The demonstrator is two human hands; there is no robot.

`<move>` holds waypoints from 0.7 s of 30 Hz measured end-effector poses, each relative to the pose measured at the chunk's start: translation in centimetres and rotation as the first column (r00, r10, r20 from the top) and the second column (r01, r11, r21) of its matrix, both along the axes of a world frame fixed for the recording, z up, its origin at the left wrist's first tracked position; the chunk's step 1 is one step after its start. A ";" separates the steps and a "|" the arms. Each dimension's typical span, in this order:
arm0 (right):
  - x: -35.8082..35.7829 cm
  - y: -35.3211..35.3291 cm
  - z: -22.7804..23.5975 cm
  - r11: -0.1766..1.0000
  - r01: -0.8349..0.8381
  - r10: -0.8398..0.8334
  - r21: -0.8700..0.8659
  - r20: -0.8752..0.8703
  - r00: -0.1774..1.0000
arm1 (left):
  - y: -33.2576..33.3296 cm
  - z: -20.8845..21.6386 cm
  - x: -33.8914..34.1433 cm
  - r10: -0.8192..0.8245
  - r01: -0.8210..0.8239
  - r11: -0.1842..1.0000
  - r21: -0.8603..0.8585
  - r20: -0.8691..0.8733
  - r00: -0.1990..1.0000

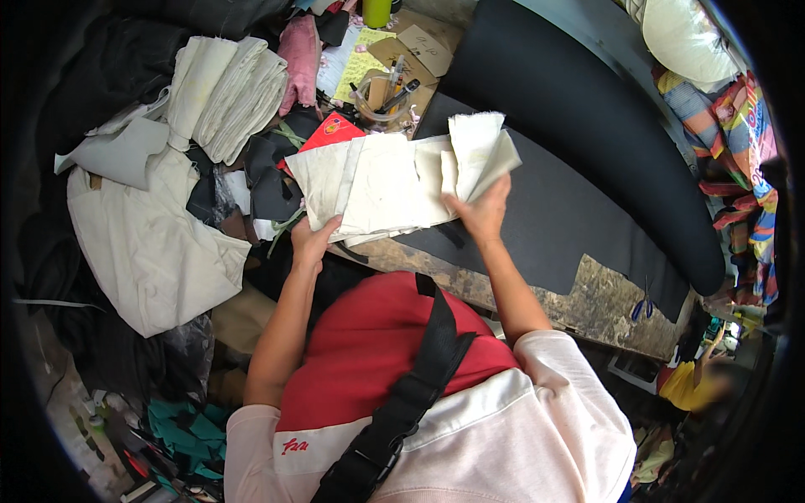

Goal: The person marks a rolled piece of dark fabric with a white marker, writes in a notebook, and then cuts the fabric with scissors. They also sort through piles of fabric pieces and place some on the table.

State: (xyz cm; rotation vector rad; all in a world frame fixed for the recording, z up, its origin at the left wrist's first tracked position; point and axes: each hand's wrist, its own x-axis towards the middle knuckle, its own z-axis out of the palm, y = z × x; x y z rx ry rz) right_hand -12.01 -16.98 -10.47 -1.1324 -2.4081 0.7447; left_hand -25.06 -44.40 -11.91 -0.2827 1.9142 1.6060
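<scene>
I see the left hand [314, 241] and right hand [486, 210] clamped on white cloth [377, 184] by the table [616, 306]'s near edge; blue-handled scissors [643, 308] lie toward its right corner.

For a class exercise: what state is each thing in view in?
Held white cloth: folded, right end lifted
Left hand: gripping cloth
Right hand: gripping cloth
White stack: folded
Loose white cloth: crumpled
Black roll: rolled up
Black sheet: spread flat
Scissors: closure unclear
Clear tub: open
</scene>
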 end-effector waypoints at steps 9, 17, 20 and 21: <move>1.5 1.5 -2.3 0.950 0.270 -0.286 -0.156 -0.089 0.954 | 0.2 -2.2 -0.3 -0.028 0.023 0.999 -0.027 -0.182 0.983; 3.4 2.0 -0.7 0.905 -0.215 0.215 0.368 0.042 0.976 | 0.2 -2.2 -0.3 0.002 -0.003 1.000 -0.008 -0.149 0.989; 2.5 0.5 -1.1 0.836 -0.535 0.502 0.122 0.222 0.836 | 0.3 -2.0 -0.5 -0.004 0.003 1.000 -0.015 -0.112 0.994; 2.3 0.3 -1.4 0.835 -0.538 0.504 0.115 0.233 0.832 | 0.3 -2.0 -0.5 -0.003 0.002 1.000 -0.013 -0.099 0.995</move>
